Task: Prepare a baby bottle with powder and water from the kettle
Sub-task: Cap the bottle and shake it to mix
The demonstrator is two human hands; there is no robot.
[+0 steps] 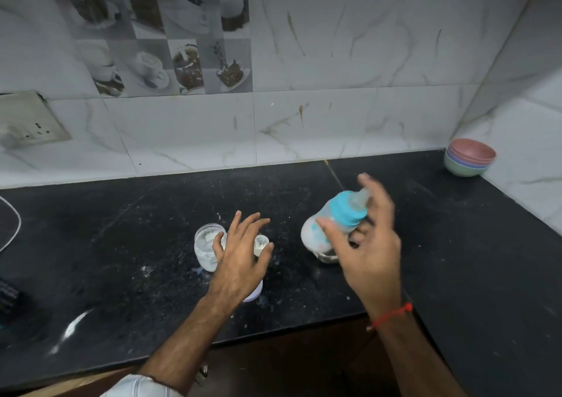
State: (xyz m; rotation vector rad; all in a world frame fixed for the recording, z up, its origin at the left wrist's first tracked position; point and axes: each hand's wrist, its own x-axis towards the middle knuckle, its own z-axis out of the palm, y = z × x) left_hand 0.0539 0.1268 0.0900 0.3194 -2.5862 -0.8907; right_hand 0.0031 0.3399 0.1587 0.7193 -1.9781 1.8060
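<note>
Blue-collared baby bottle [333, 220] tilts, blurred, in the right hand's [369, 244] loose clasp at frame centre-right. The left hand [243, 252] hovers fingers-splayed, holding nothing, over a powder jar [206, 246].

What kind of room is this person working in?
Most likely a home kitchen: a black stone countertop, marble-look wall tiles with coffee-cup pictures, and a stack of pastel plastic bowls in the corner.

This was a home kitchen — the black stone tabletop [152, 214] ran into a corner under white marble-look wall tiles [349, 62]. A panel of decorative tiles [161, 37] printed with coffee cups and desserts sat among them. A wall socket plate [27, 119] hung at the left, and stacked pastel bowls [470, 157] stood in the far corner — household things.
</note>
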